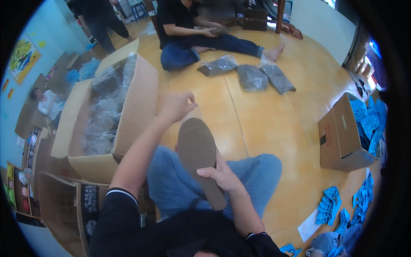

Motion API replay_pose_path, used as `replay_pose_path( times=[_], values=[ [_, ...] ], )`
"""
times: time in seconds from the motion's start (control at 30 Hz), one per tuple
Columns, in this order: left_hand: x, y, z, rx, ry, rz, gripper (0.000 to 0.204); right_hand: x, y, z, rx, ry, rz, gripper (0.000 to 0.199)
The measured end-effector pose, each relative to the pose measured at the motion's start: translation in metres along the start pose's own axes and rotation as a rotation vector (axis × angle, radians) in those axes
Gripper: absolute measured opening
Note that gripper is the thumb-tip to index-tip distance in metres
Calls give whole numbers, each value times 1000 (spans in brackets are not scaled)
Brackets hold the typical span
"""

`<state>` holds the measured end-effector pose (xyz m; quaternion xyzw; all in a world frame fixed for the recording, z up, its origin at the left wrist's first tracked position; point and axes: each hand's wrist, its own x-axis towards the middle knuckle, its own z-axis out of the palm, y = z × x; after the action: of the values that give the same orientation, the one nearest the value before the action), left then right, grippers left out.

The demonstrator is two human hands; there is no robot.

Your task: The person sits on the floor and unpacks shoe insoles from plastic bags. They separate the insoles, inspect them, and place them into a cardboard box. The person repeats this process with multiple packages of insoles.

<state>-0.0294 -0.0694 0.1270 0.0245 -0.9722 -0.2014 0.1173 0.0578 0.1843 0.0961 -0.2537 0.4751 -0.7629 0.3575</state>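
Over my lap, my right hand (220, 173) grips a grey-brown shoe insole (197, 143) near its narrower end. The thumb lies on its face and the other fingers are mostly hidden behind it. The insole's broad rounded end points away from me. My left hand (179, 107) is raised just beyond that end, apart from it, with fingers curled in. A pale, see-through patch shows below those fingers; I cannot make out whether they hold anything. Left of that hand stands an open cardboard box (139, 98) with clear plastic bags (102, 115) inside.
Several plastic-wrapped packs (252, 78) lie on the floor before a seated person (184, 34) handling a dark piece. At right, a carton (342, 137) holds blue packets, with more blue packets (329, 205) and a paper sheet (307, 225) nearby. Another open carton (60, 210) stands at my left.
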Motion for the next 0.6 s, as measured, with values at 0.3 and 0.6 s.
replay_pose_path(
  times=[0.3, 0.6],
  values=[
    [-9, 4, -22, -290, -404, 59, 31, 19, 9, -5, -137, 243, 19, 104],
    [-27, 33, -22, -448, -391, 52, 34, 10, 32, -6, -49, 199, 149, 104]
  ],
)
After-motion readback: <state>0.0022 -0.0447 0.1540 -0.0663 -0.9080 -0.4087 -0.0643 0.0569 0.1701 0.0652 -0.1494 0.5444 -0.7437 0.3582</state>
